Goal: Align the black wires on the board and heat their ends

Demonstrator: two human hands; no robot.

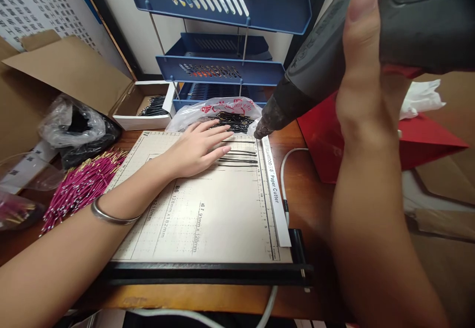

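Observation:
My left hand (198, 147) lies flat, fingers spread, over several thin black cords (241, 161) on a paper cutter board (230, 209). The cords run parallel, and their free ends stick out from under my fingers toward the ruler edge. Their other ends are hidden by the hand. My right hand (361, 70) is wrapped around a dark grey heat gun (322, 56), thumb up along its body; the other fingers are mostly hidden. Its nozzle (269, 117) points down and left, close to the cord tips at the board's far right corner.
A pile of magenta cords (85, 179) lies left of the board. Behind are a plastic bag (193, 111) of black cords, a white box (144, 120) and a blue tiered rack (222, 68). A red bag (326, 145) and a white cable (284, 174) are on the right.

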